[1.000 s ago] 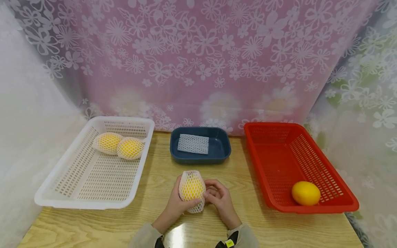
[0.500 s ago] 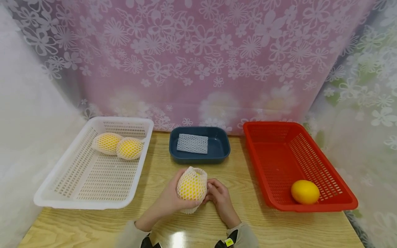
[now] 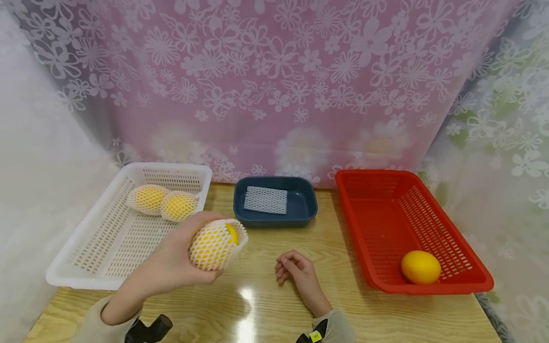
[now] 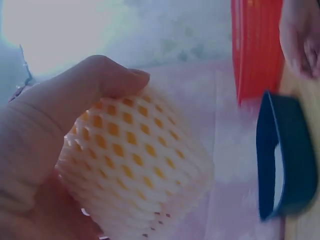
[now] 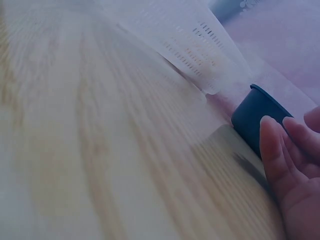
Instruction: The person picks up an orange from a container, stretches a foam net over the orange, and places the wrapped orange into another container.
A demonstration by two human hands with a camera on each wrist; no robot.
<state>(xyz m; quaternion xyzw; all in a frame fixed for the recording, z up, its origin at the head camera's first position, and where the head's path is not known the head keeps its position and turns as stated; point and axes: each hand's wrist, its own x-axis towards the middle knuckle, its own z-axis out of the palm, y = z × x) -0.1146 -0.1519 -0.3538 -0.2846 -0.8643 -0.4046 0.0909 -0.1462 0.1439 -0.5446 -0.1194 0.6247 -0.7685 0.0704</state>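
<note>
My left hand (image 3: 177, 255) grips a yellow oval fruit in a white foam net sleeve (image 3: 211, 247), raised near the right rim of the white basket. Bare yellow skin shows at the sleeve's loose, open end in the head view. In the left wrist view the thumb presses on the foam net (image 4: 135, 155). My right hand (image 3: 301, 276) rests near the table's front middle, fingers loosely curled around nothing. A blue tray (image 5: 257, 112) stands beyond it in the right wrist view.
The white basket (image 3: 87, 238) at left holds two netted yellow fruits (image 3: 180, 206). A flat foam net sleeve (image 3: 266, 200) lies in the blue tray. At right, a red basket (image 3: 364, 238) holds one bare yellow fruit (image 3: 421, 267). A floral curtain (image 3: 274, 95) hangs behind.
My left hand has carried the netted fruit left and up, away from the right hand. The right hand has let go of the net and stayed near its place.
</note>
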